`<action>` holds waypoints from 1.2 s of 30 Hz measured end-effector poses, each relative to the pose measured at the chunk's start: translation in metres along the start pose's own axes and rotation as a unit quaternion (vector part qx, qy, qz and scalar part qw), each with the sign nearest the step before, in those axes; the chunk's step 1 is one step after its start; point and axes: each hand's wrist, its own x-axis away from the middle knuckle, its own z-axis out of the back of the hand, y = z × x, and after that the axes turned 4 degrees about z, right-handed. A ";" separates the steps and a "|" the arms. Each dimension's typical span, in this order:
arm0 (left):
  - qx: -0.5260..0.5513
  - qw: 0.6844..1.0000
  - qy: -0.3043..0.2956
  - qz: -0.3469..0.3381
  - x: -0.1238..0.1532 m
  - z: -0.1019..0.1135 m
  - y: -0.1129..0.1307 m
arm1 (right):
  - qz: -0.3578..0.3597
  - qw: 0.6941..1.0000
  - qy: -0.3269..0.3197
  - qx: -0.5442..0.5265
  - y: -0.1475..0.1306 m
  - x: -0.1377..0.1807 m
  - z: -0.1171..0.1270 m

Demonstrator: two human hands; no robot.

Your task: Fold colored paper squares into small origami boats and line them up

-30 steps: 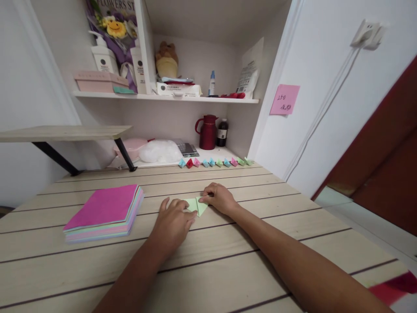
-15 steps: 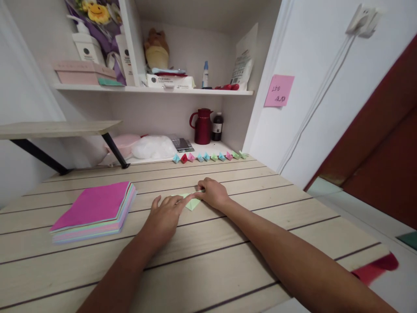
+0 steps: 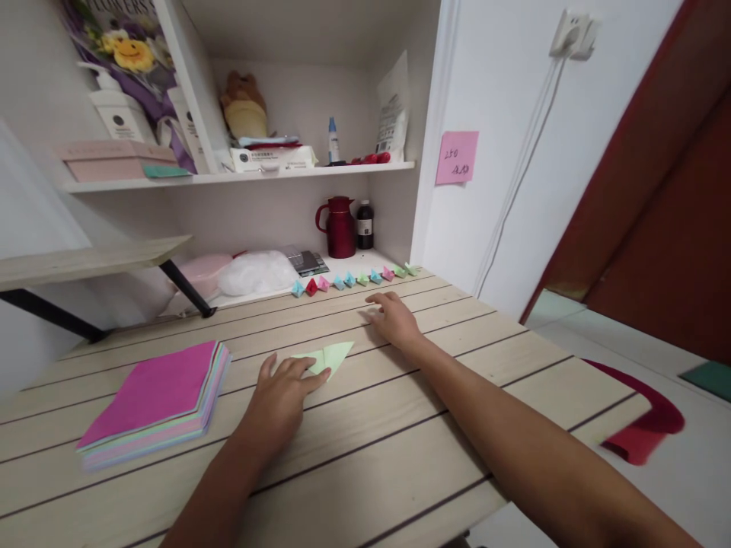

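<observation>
Pressing the folded green paper (image 3: 327, 358) onto the worktop (image 3: 400, 434), the left hand (image 3: 282, 388) lies flat with fingers loosely spread. Its fingertips cover the paper's near-left part, and the pointed tip juts out uncovered to the right. The right hand (image 3: 394, 320) rests open and flat on the boards beyond the paper, apart from it. Half a second earlier it pinned the paper's far corner; it has since shifted toward the row of small folded figures (image 3: 351, 279). A stack of coloured sheets (image 3: 151, 396) lies well to the left. Bare boards surround the paper, and the worktop's right edge is well apart.
</observation>
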 end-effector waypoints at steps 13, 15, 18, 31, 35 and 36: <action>0.045 0.998 -0.029 0.027 0.002 0.005 0.000 | 0.002 0.992 -0.116 0.040 -0.022 0.006 -0.024; 0.058 0.998 -0.023 0.025 0.002 0.004 -0.001 | -0.004 0.994 -0.100 0.037 -0.022 0.004 -0.023; 0.072 0.997 -0.012 0.021 0.003 0.003 -0.003 | 0.018 0.995 -0.094 0.018 -0.030 0.007 -0.026; 0.041 0.996 0.083 -0.008 0.006 -0.003 0.006 | 0.027 0.980 -0.123 -0.152 -0.052 0.014 -0.039; 0.085 0.987 0.130 0.037 0.006 -0.008 0.004 | -0.018 0.955 -0.121 -0.270 -0.049 0.016 -0.041; 0.116 0.979 0.153 0.061 0.005 -0.009 0.002 | -0.028 0.946 -0.115 -0.302 -0.049 0.017 -0.041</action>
